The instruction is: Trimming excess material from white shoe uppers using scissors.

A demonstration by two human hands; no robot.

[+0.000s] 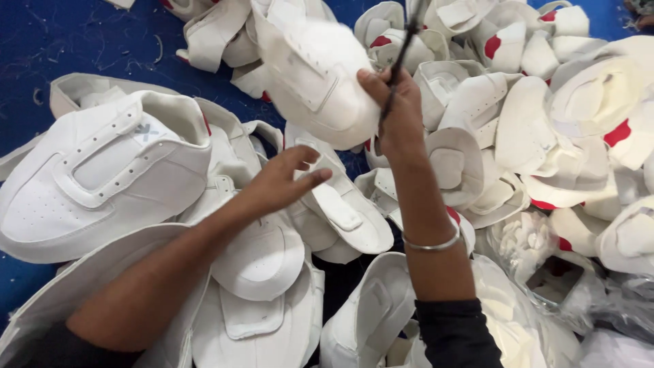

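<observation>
My right hand point(396, 116) is raised over the pile and grips a white shoe upper point(315, 71) at its edge, together with a thin dark tool point(402, 54) that sticks up from my fingers. The upper is blurred. My left hand point(285, 181) hovers lower, fingers spread and empty, just above white shoe uppers point(340, 211) lying in the heap. A silver bangle point(432, 244) circles my right wrist.
A large white shoe upper point(102, 170) lies at the left. Several white uppers with red patches point(545, 102) are heaped at the right. Blue floor point(68, 41) with thread scraps shows at the top left. Crumpled clear plastic point(579, 300) lies at the bottom right.
</observation>
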